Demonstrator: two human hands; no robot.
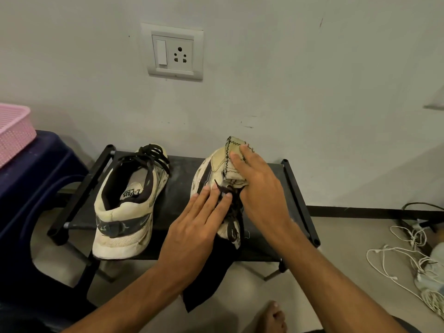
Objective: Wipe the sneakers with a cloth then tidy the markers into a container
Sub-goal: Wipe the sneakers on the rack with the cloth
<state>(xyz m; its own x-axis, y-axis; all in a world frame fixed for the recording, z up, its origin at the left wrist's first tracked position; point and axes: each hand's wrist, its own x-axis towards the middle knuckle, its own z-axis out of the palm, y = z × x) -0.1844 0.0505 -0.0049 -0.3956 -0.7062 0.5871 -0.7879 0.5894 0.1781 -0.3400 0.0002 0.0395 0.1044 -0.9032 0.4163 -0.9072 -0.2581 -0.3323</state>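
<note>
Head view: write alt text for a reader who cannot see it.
A person's right hand presses a beige cloth onto a cream sneaker on a black rack, while the left hand steadies it. The second sneaker stands to its left.

1. Worn cream lace-up sneaker (204, 174): under left hand (192, 227) and right hand (259, 188), on the low black metal-framed rack (295, 188).
2. Folded beige stitched cloth (234, 169): between right hand and that sneaker.
3. Second cream sneaker (127, 200): left of the left hand, same rack.
4. Pink plastic mesh basket (12, 131): farther left, on a dark blue stool (36, 176).

head view | forward-down | close over rack (177, 198) | edges perhaps warped
</note>
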